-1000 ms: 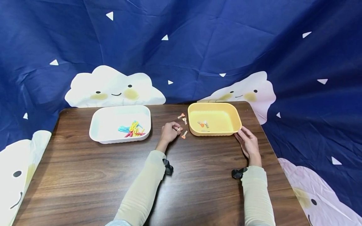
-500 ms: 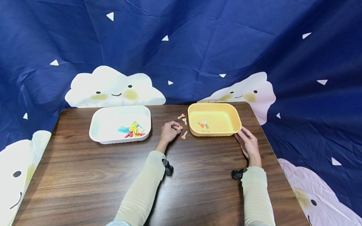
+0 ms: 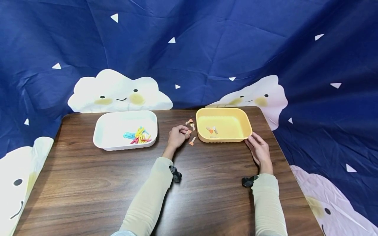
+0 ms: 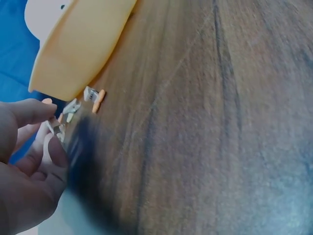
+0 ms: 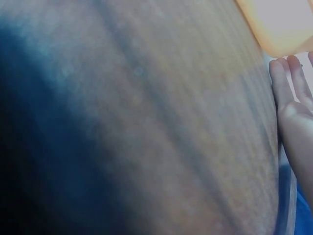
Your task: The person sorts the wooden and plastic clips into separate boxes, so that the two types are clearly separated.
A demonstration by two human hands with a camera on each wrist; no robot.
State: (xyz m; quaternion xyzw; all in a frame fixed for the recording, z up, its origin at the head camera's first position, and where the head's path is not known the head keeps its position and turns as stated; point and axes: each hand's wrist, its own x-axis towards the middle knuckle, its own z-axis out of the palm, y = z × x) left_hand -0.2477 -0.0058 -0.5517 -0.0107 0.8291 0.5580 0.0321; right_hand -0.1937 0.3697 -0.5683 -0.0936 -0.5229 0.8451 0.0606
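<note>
My left hand (image 3: 176, 137) pinches a small wooden clothespin with an orange decoration (image 3: 189, 132) between thumb and fingertips, low over the table. Beside it lie a clothespin with an orange heart (image 3: 189, 121), one with a pale decoration (image 3: 193, 127) and another orange one (image 3: 192, 141). In the left wrist view, the held clothespin (image 4: 56, 128) shows partly behind the fingers. My right hand (image 3: 260, 149) touches the near right corner of the yellow bin (image 3: 224, 140), its fingers nearly straight in the right wrist view. A few small clothespins (image 3: 210, 130) lie inside that bin.
A white bin (image 3: 124, 146) stands on the left of the brown table (image 3: 97, 183), with several blue, yellow and pink clothespins (image 3: 140, 136) in it. Behind the table's far edge hangs a blue cloth (image 3: 195, 52) printed with clouds.
The clothespin in my left hand has risen slightly and turned, so more of its orange decoration shows. The right hand and both bins stay put.
</note>
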